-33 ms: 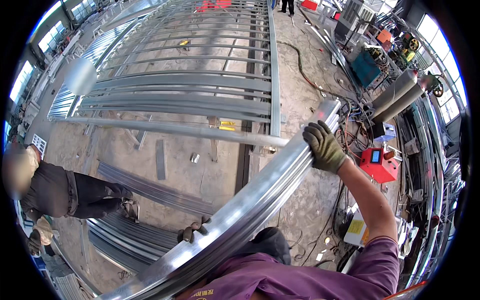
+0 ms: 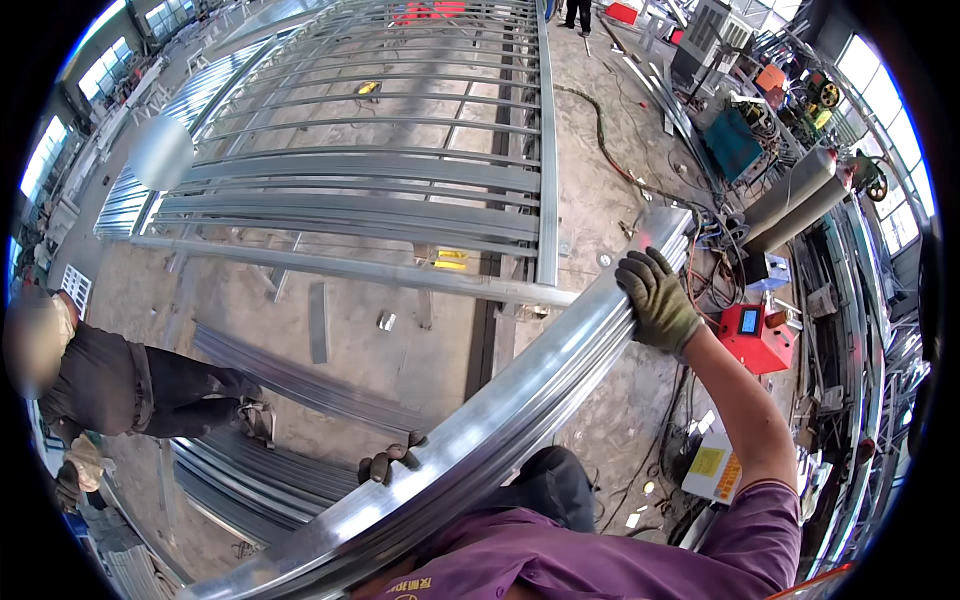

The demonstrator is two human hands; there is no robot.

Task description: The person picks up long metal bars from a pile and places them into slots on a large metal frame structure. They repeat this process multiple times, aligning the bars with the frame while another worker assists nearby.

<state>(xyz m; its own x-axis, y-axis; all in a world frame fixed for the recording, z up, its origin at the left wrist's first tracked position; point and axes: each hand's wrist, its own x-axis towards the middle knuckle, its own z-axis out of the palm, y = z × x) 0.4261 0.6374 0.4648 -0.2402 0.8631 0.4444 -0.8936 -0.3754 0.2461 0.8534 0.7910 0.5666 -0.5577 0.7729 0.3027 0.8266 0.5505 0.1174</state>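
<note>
A bundle of long, shiny metal profiles (image 2: 500,400) runs slantwise in front of me, from the lower left up to the right. Near its far right end, my right hand (image 2: 656,298), in a dirty greenish work glove, is closed over the top and side of the bundle. Dark gloved fingers of my left hand (image 2: 392,460) curl over its far side, lower down; the rest of that hand and its forearm are hidden behind the metal. The bundle's lower end passes close along my purple shirt.
A large metal frame with crossbars (image 2: 548,180) stands ahead. Stacked profiles (image 2: 240,480) lie at left, near a co-worker in dark clothes (image 2: 110,380). Cables, a red machine with a screen (image 2: 755,335), gas cylinders (image 2: 800,200) and a white box (image 2: 712,468) are at right.
The bundle's upper end and my right hand have shifted slightly right and down in the picture. Both hands keep their hold.
</note>
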